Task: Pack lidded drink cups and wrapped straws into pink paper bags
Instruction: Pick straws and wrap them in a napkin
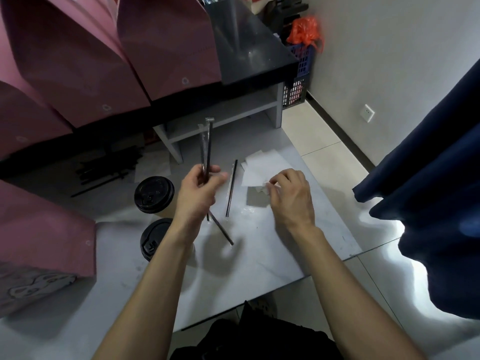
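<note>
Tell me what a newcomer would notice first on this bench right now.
First the left hand at centre, gripping black plastic-wrapped straws that point upward. Next the large pink paper bags that fill the upper left, with two brown paper cups with black lids on the grey table just left of that hand. To the right, the right hand pinches a white paper napkin.

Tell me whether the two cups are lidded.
Lidded: each cup, far and near, shows a black lid on top, beside the left hand.
</note>
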Motion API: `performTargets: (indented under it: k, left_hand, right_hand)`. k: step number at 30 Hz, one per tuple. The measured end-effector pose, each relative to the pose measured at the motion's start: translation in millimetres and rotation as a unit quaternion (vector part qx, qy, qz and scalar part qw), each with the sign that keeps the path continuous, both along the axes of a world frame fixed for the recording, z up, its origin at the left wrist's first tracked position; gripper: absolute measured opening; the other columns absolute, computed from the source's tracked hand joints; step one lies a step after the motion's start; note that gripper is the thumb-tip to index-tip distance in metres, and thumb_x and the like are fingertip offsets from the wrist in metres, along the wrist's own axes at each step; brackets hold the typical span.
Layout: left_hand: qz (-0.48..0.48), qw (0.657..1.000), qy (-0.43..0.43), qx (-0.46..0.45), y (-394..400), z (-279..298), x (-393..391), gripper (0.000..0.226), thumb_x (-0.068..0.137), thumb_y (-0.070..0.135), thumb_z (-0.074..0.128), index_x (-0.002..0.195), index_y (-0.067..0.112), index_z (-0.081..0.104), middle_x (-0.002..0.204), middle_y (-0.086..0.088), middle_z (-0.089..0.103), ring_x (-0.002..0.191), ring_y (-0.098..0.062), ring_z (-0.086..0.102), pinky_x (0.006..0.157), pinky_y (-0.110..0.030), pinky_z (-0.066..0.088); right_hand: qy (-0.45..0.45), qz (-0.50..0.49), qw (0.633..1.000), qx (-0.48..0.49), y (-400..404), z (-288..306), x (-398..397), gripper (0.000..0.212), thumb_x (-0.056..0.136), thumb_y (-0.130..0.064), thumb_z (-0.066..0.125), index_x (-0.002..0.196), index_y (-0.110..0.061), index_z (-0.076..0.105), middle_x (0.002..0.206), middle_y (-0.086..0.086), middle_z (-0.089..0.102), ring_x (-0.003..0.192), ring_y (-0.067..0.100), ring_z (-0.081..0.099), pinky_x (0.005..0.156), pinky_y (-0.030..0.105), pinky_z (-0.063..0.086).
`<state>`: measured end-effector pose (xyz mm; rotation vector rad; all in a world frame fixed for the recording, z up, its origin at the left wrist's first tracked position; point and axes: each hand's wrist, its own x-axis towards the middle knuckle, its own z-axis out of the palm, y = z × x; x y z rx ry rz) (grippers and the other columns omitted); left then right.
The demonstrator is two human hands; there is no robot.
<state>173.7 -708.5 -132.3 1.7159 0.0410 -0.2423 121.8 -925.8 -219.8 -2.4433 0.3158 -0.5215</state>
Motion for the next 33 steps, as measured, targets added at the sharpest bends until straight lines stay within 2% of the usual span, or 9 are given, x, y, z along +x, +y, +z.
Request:
performTargets:
  k: [4,7,9,12,19,22,26,29,33]
  left_hand:
    - [-0.101,0.979,-0.096,0.152,-4.7,-2.0,1.0,0.067,0.076,0.02,0.099,0.133,0.039,0.068,0.122,0.014,0.062,0.076,0.003,0.056,0.073,-0.014,0.048]
    - [-0.12,0.965,-0.163,0.164,-17.8,0.0,3.0,0.05,0.081,0.01,0.096,0.125,0.023,0.076,0.129,0.008,0.064,0.114,-0.004,0.066,0.097,-0.023,0.052]
    - [-0.087,0.97,-0.168,0.154,-20.7,-0.1,4.8,0.018,0.09,0.014,0.089,0.102,0.024,0.082,0.104,0.011,0.072,0.091,-0.003,0.066,0.082,-0.027,0.051]
    - [-0.032,0.976,-0.162,0.143,-9.8,-1.7,9.3,0.011,0.097,0.024,0.083,0.089,0.021,0.076,0.07,0.015,0.056,0.064,-0.006,0.046,0.064,-0.027,0.038]
    - [0.013,0.966,-0.211,0.151,14.9,6.7,17.4,0.031,0.098,0.027,0.081,0.073,0.036,0.065,0.057,0.017,0.04,0.055,-0.004,0.034,0.052,-0.016,0.028]
    - [0.022,0.967,-0.203,0.153,19.6,3.9,21.3,0.018,0.096,0.029,0.082,0.084,0.021,0.071,0.063,0.016,0.04,0.059,-0.005,0.033,0.054,-0.022,0.029]
    - [0.028,0.965,-0.207,0.161,24.7,-0.5,27.3,0.024,0.095,0.033,0.081,0.09,0.013,0.07,0.067,0.008,0.04,0.062,-0.008,0.034,0.056,-0.026,0.029]
    - [0.032,0.968,-0.202,0.147,26.0,-2.7,32.3,0.022,0.094,0.036,0.081,0.091,0.017,0.071,0.067,0.011,0.042,0.063,-0.009,0.036,0.057,-0.026,0.031]
    - [0.02,0.972,-0.196,0.128,21.3,-2.9,39.1,0.023,0.092,0.041,0.08,0.094,0.019,0.074,0.069,0.009,0.046,0.065,-0.01,0.038,0.061,-0.031,0.034]
  right_hand:
    - [-0.081,0.051,0.994,0.055,-6.4,26.6,-11.1,0.002,0.101,-0.01,0.068,0.1,-0.01,0.07,0.109,0.003,0.066,0.11,0.029,0.058,0.095,0.042,0.049]
    - [-0.109,0.093,0.983,0.116,-1.0,34.8,-14.2,0.008,0.105,-0.016,0.064,0.101,-0.012,0.071,0.108,-0.001,0.067,0.11,0.023,0.062,0.095,0.031,0.049]
    - [-0.107,0.07,0.975,0.184,0.2,28.9,-11.4,0.021,0.109,-0.021,0.055,0.106,-0.013,0.074,0.11,-0.003,0.071,0.109,0.019,0.066,0.094,0.028,0.05]
    - [-0.037,-0.015,0.983,0.178,-10.5,6.9,1.1,0.025,0.112,-0.024,0.052,0.116,-0.012,0.074,0.116,-0.001,0.072,0.113,0.022,0.065,0.097,0.033,0.051]
    - [0.121,-0.043,0.992,-0.011,-24.1,-16.4,51.1,0.045,0.093,-0.055,0.076,0.117,-0.016,0.078,0.12,0.005,0.068,0.116,0.027,0.056,0.102,0.04,0.047]
    - [0.156,-0.006,0.986,-0.059,-16.7,-21.3,59.8,0.037,0.096,-0.052,0.072,0.115,-0.021,0.078,0.122,0.001,0.066,0.118,0.023,0.053,0.103,0.037,0.044]
    - [0.098,0.02,0.995,0.006,-11.8,-18.5,55.5,0.015,0.097,-0.024,0.07,0.097,-0.014,0.082,0.11,0.004,0.07,0.11,0.025,0.057,0.098,0.038,0.048]
    - [0.093,0.129,0.987,0.037,-9.8,-16.1,40.2,0.012,0.093,-0.026,0.076,0.086,-0.017,0.08,0.096,0.001,0.07,0.1,0.023,0.06,0.09,0.035,0.048]
    - [0.023,-0.011,0.997,0.068,-17.8,-18.3,36.0,0.019,0.104,-0.026,0.065,0.109,-0.012,0.077,0.11,0.006,0.069,0.104,0.025,0.062,0.095,0.041,0.052]
